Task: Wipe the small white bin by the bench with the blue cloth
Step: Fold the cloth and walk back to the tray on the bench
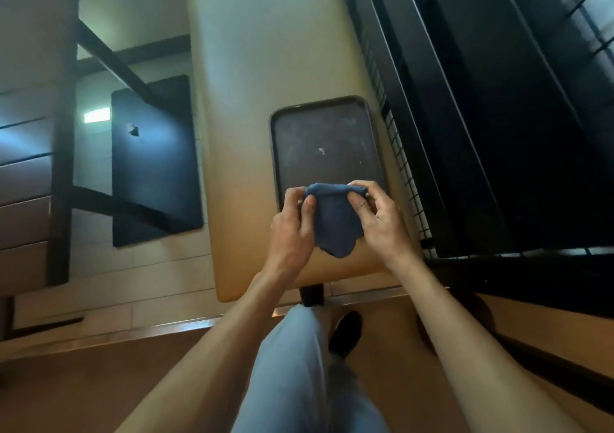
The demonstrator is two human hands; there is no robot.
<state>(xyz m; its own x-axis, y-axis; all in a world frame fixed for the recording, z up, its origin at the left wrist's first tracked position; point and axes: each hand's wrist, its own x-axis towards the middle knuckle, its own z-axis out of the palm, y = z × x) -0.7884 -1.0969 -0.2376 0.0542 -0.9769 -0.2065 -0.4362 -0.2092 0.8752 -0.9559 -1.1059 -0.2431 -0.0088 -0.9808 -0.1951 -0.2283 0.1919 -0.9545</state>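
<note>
Fingertips of both hands pinch the top edge of the small dark-blue cloth (334,219), which hangs down between them in a loose fold. On the left hand (292,224) the thumb presses the cloth's front near its upper left corner while the curled fingers close behind it. On the right hand (377,214) the thumb and forefinger clamp the upper right corner, and the other fingers curl loosely beneath. Both wrists are bent slightly inward, palms turned toward each other, and the bare forearms run back toward the camera, spreading apart as they come. The cloth is held above the near end of a long tan padded bench (265,66), just in front of a dark rectangular tray (327,143) lying on it. The small white bin does not show in this view. Below, a leg in light-blue trousers (292,366) and a dark shoe (347,333) stand on a brown floor (99,382).
</note>
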